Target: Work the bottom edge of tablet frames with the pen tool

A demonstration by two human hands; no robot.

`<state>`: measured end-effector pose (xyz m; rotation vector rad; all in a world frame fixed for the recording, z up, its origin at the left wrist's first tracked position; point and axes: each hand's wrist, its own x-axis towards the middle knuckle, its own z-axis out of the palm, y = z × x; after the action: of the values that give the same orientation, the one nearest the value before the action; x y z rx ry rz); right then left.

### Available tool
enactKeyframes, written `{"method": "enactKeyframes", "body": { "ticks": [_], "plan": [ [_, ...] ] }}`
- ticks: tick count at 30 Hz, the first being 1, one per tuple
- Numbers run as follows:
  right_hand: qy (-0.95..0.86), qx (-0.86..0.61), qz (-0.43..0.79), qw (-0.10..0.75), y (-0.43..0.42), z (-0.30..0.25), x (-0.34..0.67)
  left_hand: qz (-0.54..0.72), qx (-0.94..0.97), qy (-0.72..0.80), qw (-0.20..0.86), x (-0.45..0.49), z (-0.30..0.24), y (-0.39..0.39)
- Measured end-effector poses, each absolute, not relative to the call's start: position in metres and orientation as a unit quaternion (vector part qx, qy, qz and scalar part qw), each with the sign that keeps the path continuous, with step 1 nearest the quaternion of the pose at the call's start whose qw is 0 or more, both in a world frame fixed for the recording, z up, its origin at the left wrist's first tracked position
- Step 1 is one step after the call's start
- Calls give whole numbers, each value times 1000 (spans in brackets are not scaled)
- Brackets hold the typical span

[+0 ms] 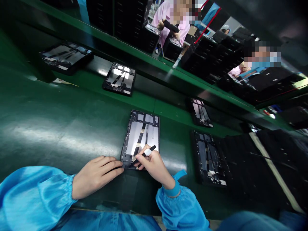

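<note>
Tablet housings (141, 134), five; right fingers (141, 158) pinch one black stylus (146, 153), left fingers (113, 163) touch one.

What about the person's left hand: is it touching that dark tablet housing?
Touching. The head view shows the left hand reaching forward, its fingers lying against the near corner of the tablet housing.

Left hand (96, 177) resting, right hand (154, 165) pinching
</note>
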<state>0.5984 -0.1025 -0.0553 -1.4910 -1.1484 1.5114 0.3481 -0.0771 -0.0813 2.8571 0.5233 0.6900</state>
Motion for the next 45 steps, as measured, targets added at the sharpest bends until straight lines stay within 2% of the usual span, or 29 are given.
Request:
{"method": "enactKeyframes", "body": {
  "ticks": [7, 15, 20, 27, 36, 45],
  "plan": [
    [-456, -576, 577, 357, -103, -55, 599, 221, 958, 175, 58, 348, -78, -78],
    [-446, -577, 574, 374, -106, -56, 601, 201, 965, 164, -19, 350, -87, -80],
    [-436, -600, 524, 417, -117, -60, 613, 215, 962, 169, -23, 352, -96, -77],
    [-494, -607, 481, 396, -125, -61, 616, 206, 963, 174, -7, 350, -92, -78],
    [-437, -608, 513, 421, -124, -64, 615, 190, 965, 182, 4, 351, -87, -77],
    [-447, -607, 507, 418, -125, -67, 614, 164, 970, 178, -35, 352, -87, -78]
  ]
}}
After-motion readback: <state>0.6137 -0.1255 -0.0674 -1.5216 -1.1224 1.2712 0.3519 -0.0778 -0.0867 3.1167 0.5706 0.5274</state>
